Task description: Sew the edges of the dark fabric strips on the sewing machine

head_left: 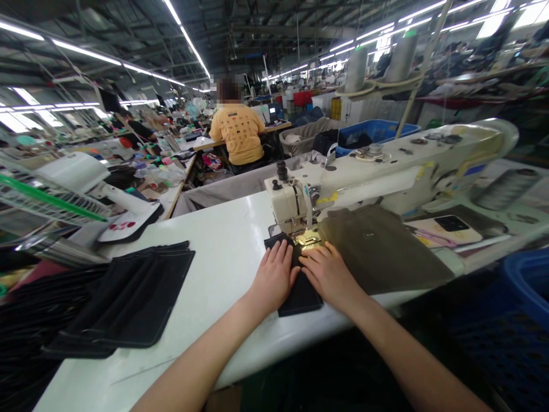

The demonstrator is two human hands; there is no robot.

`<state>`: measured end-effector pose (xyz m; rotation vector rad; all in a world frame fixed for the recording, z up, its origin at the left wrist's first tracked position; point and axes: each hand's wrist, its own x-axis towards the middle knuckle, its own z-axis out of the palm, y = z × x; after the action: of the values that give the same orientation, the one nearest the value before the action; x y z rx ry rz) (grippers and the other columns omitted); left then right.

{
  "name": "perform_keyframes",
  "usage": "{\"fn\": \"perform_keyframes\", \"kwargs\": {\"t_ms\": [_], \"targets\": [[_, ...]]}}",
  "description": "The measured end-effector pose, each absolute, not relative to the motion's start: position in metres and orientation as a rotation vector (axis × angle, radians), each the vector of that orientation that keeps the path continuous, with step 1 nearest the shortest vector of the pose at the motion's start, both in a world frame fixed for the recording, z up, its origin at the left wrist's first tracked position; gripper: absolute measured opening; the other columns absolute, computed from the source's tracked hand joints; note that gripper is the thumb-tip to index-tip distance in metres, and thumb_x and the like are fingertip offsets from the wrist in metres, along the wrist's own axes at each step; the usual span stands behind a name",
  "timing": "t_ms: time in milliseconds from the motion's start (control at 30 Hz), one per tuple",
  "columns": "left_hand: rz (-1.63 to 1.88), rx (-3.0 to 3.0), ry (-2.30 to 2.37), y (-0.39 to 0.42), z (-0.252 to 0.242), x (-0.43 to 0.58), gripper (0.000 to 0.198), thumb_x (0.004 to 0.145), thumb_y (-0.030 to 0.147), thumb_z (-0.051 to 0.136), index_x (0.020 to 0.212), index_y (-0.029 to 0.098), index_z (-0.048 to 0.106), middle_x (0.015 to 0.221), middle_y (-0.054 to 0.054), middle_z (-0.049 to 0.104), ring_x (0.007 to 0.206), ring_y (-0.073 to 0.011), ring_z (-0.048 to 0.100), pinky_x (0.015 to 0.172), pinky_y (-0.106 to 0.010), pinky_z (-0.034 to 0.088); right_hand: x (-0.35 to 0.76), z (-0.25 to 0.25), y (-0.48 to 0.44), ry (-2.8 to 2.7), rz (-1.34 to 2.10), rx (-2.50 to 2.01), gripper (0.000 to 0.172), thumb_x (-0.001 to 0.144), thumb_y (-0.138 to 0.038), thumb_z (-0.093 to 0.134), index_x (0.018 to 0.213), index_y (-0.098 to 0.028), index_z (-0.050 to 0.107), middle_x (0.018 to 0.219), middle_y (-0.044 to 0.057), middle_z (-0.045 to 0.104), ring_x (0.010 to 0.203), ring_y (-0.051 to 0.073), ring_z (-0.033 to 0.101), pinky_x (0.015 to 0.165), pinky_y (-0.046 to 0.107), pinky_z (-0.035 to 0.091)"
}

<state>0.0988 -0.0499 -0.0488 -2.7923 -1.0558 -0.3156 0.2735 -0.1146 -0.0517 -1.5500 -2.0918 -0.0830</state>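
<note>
A black fabric piece (300, 294) lies on the white table under the needle area of a sewing machine (287, 203). My left hand (274, 274) rests flat on this fabric, fingers stretched toward the machine's foot. My right hand (328, 272) lies at the fabric's right edge, its fingers extended beside the lit metal plate (307, 239). Neither hand grips anything that I can see. To the right of the needle, a flat brown-olive cloth (381, 252) spreads under the machine's arm.
Stacked black fabric pieces (141, 297) lie on the table's left side. A white lamp-like device (124, 212) stands behind them. At right are a phone (452, 223), a thread cone (506, 189) and a blue basket (527, 292). A person in a yellow shirt (238, 134) sits ahead.
</note>
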Motion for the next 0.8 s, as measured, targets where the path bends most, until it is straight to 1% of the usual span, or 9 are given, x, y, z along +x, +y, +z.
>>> {"fn": "perform_keyframes", "kwargs": {"t_ms": [133, 267, 367, 467, 500, 567, 633, 700, 800], "targets": [[-0.309, -2.786, -1.094, -0.051, -0.055, 0.097, 0.052, 0.101, 0.038, 0.042, 0.146, 0.011, 0.044, 0.153, -0.02, 0.043, 0.144, -0.0338, 0.038, 0.112, -0.053, 0.04, 0.278, -0.048, -0.121, -2.063, -0.089, -1.567, 0.017, 0.094, -0.018, 0.058, 0.107, -0.021, 0.069, 0.114, 0.007, 0.069, 0.108, 0.025, 0.059, 0.103, 0.049, 0.038], [-0.298, -2.775, -1.134, -0.052, -0.055, 0.087, 0.052, 0.101, 0.039, 0.042, 0.147, 0.014, 0.043, 0.153, -0.019, 0.044, 0.144, -0.0332, 0.038, 0.112, -0.054, 0.039, 0.3, -0.047, -0.132, -1.93, -0.158, -1.757, 0.015, 0.094, -0.02, 0.057, 0.105, -0.02, 0.067, 0.101, 0.008, 0.069, 0.093, 0.026, 0.061, 0.081, 0.041, 0.045], [-0.255, -2.787, -1.142, -0.059, -0.051, 0.071, 0.052, 0.1, 0.04, 0.045, 0.146, 0.015, 0.043, 0.154, -0.018, 0.042, 0.143, -0.0336, 0.039, 0.112, -0.054, 0.038, 0.322, -0.052, -0.143, -1.843, -0.186, -1.872, 0.021, 0.09, -0.029, 0.062, 0.107, -0.017, 0.064, 0.096, 0.009, 0.067, 0.089, 0.027, 0.061, 0.078, 0.039, 0.045], [-0.306, -2.76, -1.224, -0.069, -0.039, 0.055, 0.055, 0.098, 0.045, 0.05, 0.144, 0.015, 0.043, 0.15, -0.018, 0.046, 0.139, -0.0344, 0.042, 0.11, -0.054, 0.041, 0.339, -0.06, -0.15, -1.82, -0.15, -1.927, 0.028, 0.084, -0.042, 0.069, 0.097, -0.019, 0.061, 0.09, 0.008, 0.065, 0.085, 0.027, 0.062, 0.074, 0.039, 0.045], [-0.338, -2.71, -1.323, -0.072, -0.034, 0.051, 0.054, 0.097, 0.047, 0.051, 0.14, 0.014, 0.046, 0.143, -0.019, 0.052, 0.133, -0.0345, 0.048, 0.106, -0.053, 0.044, 0.342, -0.061, -0.152, -1.82, -0.133, -1.929, 0.029, 0.082, -0.045, 0.07, 0.093, -0.02, 0.06, 0.088, 0.007, 0.065, 0.084, 0.027, 0.062, 0.073, 0.038, 0.044], [-0.343, -2.565, -1.579, -0.076, -0.024, 0.046, 0.048, 0.097, 0.051, 0.049, 0.123, 0.011, 0.056, 0.119, -0.02, 0.062, 0.113, -0.0337, 0.059, 0.093, -0.049, 0.051, 0.345, -0.063, -0.152, -1.82, -0.101, -1.918, 0.029, 0.081, -0.048, 0.069, 0.085, -0.022, 0.058, 0.084, 0.005, 0.064, 0.081, 0.026, 0.061, 0.071, 0.037, 0.043], [-0.259, -2.465, -1.762, -0.076, -0.018, 0.044, 0.041, 0.097, 0.051, 0.049, 0.102, 0.012, 0.06, 0.098, -0.016, 0.063, 0.095, -0.0314, 0.063, 0.08, -0.044, 0.054, 0.344, -0.063, -0.151, -1.826, -0.067, -1.903, 0.028, 0.083, -0.048, 0.067, 0.078, -0.023, 0.056, 0.078, 0.002, 0.063, 0.075, 0.023, 0.061, 0.068, 0.035, 0.041], [-0.187, -2.494, -1.809, -0.074, -0.017, 0.045, 0.033, 0.096, 0.047, 0.052, 0.091, 0.015, 0.058, 0.091, -0.012, 0.062, 0.089, -0.0287, 0.063, 0.077, -0.041, 0.053, 0.343, -0.062, -0.149, -1.845, -0.032, -1.89, 0.029, 0.086, -0.047, 0.063, 0.071, -0.024, 0.055, 0.071, 0.001, 0.061, 0.07, 0.022, 0.059, 0.064, 0.034, 0.038], [-0.215, -2.631, -1.811, -0.071, -0.02, 0.048, 0.02, 0.095, 0.036, 0.055, 0.086, 0.018, 0.055, 0.089, -0.008, 0.063, 0.086, -0.0246, 0.064, 0.077, -0.036, 0.052, 0.342, -0.059, -0.148, -1.876, 0.009, -1.872, 0.033, 0.09, -0.045, 0.058, 0.065, -0.024, 0.053, 0.066, 0.0, 0.06, 0.067, 0.021, 0.058, 0.063, 0.033, 0.036]]}}
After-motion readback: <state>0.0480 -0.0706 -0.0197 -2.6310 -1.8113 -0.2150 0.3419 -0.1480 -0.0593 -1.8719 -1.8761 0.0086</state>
